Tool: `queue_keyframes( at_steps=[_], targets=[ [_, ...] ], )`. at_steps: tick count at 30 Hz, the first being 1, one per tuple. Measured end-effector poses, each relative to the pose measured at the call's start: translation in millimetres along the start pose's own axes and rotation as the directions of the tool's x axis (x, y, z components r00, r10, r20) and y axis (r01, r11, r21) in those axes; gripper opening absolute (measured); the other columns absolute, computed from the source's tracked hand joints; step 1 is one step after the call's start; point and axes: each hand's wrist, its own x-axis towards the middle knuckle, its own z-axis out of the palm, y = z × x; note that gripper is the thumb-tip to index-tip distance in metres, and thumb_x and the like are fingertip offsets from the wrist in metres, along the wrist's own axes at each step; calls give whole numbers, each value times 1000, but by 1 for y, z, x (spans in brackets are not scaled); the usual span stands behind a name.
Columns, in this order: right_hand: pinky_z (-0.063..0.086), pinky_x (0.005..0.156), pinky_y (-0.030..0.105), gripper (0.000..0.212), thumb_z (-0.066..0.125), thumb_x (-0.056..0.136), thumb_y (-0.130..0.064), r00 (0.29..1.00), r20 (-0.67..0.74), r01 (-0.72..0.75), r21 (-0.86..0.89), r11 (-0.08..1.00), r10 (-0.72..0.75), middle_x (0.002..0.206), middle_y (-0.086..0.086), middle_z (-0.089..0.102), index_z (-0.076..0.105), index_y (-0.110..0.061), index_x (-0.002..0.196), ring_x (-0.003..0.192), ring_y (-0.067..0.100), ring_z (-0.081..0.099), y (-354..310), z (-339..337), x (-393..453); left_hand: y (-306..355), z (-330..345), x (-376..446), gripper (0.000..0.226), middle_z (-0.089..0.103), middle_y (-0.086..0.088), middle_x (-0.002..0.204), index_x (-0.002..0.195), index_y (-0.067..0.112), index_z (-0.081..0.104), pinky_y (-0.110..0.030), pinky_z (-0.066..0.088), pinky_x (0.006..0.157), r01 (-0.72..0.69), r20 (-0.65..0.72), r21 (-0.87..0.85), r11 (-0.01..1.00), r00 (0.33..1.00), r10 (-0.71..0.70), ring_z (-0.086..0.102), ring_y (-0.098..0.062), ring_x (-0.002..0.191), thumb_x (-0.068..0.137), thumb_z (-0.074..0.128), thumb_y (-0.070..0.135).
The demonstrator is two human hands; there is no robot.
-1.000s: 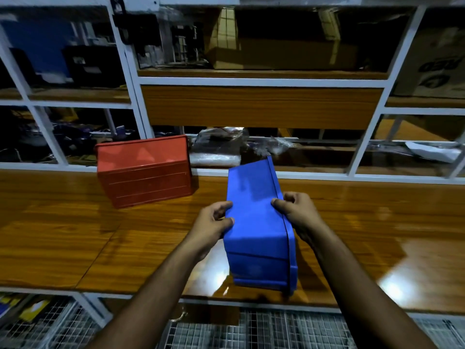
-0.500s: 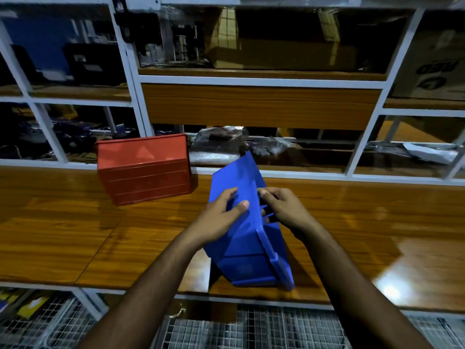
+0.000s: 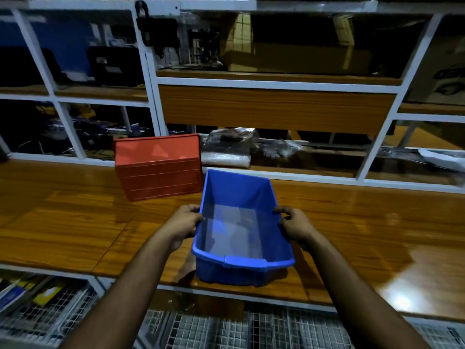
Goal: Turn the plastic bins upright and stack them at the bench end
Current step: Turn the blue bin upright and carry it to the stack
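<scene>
Head view, one blue bin (image 3: 236,230) upright, left grip (image 3: 185,222) and right grip (image 3: 293,222) grasping it, one red bin (image 3: 158,166) overturned.

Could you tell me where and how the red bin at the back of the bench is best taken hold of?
The red bin lies with its opening hidden, ribbed wall facing you. Probably grip its two short ends, one hand from each side, as both ends are clear; the bench beside it looks bare.

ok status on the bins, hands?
Left hand and right hand grip blue bin by its side rims, opening up. Red bin upside down behind. Nothing blocking.
</scene>
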Motion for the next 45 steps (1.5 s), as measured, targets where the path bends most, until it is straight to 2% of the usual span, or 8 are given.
queue_keyframes(
  at_steps=[3, 9, 15, 20, 23, 29, 33, 45],
  targets=[
    [60, 78, 45, 40, 50, 96, -8, 999, 41, 26, 4, 1000, -27, 111, 8, 63, 48, -26, 131, 93, 24, 68, -1, -2, -1, -12, -4, 1, 39, 65, -3, 83, 106, 15, 66, -29, 44, 62, 94, -18, -88, 992, 995, -96, 57, -19, 72, 85, 41, -6],
    [59, 79, 44, 33, 53, 92, 0, 990, 139, -47, 154, 987, 26, 110, 15, 67, 46, -18, 119, 96, 29, 70, 1, -7, -1, -21, -14, -5, 49, 65, -8, 106, 113, 29, 62, -42, 46, 82, 183, 63, -181, 966, 983, -174, 58, -29, 96, 81, 46, -5],
    [46, 38, 23, 14, 46, 98, -7, 978, 200, -114, 305, 945, 54, 86, 11, 69, 59, -8, 101, 58, 14, 65, 10, -12, -5, -30, -21, 2, 45, 63, -11, 115, 119, 30, 62, -52, 50, 92, 189, 146, -268, 945, 977, -154, 55, -31, 105, 85, 48, 3],
    [47, 37, 21, 17, 47, 100, -11, 983, 176, -125, 434, 892, 52, 85, 8, 67, 60, -7, 111, 52, 9, 63, 21, -15, -30, -39, -27, 13, 46, 67, -10, 111, 122, 29, 61, -40, 58, 70, 225, 313, -305, 925, 941, -126, 60, -26, 94, 87, 49, 0],
    [55, 47, 26, 16, 52, 99, -14, 992, 116, -107, 513, 852, 55, 96, 9, 71, 65, -11, 108, 70, 14, 69, 32, -18, -51, -36, -29, 23, 47, 67, -13, 111, 125, 26, 60, -40, 58, 71, 249, 441, -289, 925, 892, -102, 58, -27, 93, 89, 47, 0],
    [57, 49, 25, 20, 47, 100, -7, 994, -58, -36, 639, 768, 95, 73, 1, 70, 58, -6, 116, 61, 10, 62, 69, -23, -118, -30, 5, 37, 50, 67, -9, 105, 131, 23, 58, -36, 61, 65, 235, 646, -218, 947, 762, -40, 63, -19, 78, 89, 44, -2],
    [56, 62, 31, 17, 50, 99, -10, 969, -169, -15, 688, 726, 181, 86, 3, 70, 63, -14, 110, 75, 16, 60, 105, -42, -175, -25, 59, 31, 49, 65, -11, 108, 131, 22, 58, -35, 60, 63, 249, 763, -140, 958, 644, -56, 61, -16, 70, 90, 46, -2],
    [58, 72, 38, 16, 55, 97, -11, 773, -486, 149, 763, 629, 407, 101, 8, 68, 68, -16, 105, 90, 24, 60, 232, -172, -371, 10, 338, -63, 60, 54, -22, 116, 131, 16, 57, -32, 58, 58, 186, 964, 35, 982, 251, -81, 53, -24, 80, 72, 59, 0]
  ],
)
